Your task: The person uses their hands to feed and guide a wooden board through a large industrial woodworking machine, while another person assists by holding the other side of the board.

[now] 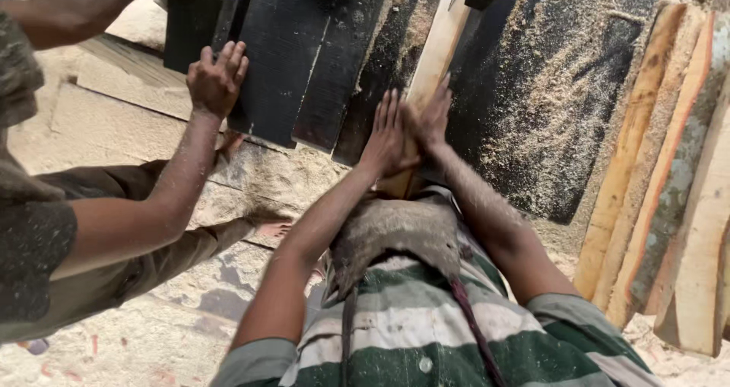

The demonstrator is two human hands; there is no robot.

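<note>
The person's left hand [386, 134] lies flat, fingers straight and spread a little, palm down on the near end of a long pale wooden plank [433, 68] that runs away from the body across a dark, sawdust-strewn work surface [525, 90]. The right hand [430, 119] sits just beside it on the same plank, fingers also extended and pressed down; the two hands touch at the thumbs side, and neither is closed around anything, both simply bearing flat on the wood. The near end of the plank is hidden under the hands and meets a grey, dusty pad of cloth [395, 231] worn against the person's striped green and white shirt [426, 334]. To the left, a co-worker's hand [217, 75] rests open, fingers up, against the edge of a stack of flat black boards [281, 52] that lie beside the plank. At the right edge, several rough-sawn slabs with bark and an orange rim [669, 174] lean side by side, well apart from the hands. Pale sawdust covers the ground [114, 349] below.
</note>
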